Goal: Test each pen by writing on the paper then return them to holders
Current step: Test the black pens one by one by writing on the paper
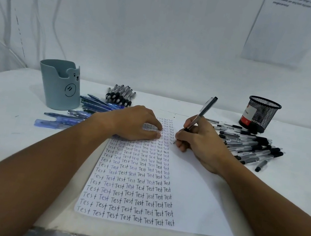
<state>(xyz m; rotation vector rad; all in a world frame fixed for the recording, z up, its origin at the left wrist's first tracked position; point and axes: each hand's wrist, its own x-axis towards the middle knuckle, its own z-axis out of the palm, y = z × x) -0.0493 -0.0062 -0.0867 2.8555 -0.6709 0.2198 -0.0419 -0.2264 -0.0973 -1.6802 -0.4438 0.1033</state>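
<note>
The slim grey pen with a black cap end is in your right hand, pinched low on the barrel between thumb and curled fingers, its tip down on the white sheet of paper at the right end of a row of "Test" words. The barrel leans up and away from you, so the cap end stands clear above your knuckles and the nib sits just beyond your fingertips; that low grip looks chosen for control over small letters.

Your left hand lies palm down on the upper part of the sheet, fingers loosely bent and pressing on the written rows just beside the nib. It holds nothing; judging by its place, it is there to keep the paper from sliding while you write.

The written columns fill the left half of the sheet, and the right half is bare, so there is room for more tests.

Out to the right, a loose heap of black-capped clear pens lies on the white bench, near the black mesh pen holder. To the left lie blue pens beside the grey-blue plastic holder with a bear face, and a bundle of grey pens sits behind your left hand. With so many pens outside the holders, the returning looks largely undone.
</note>
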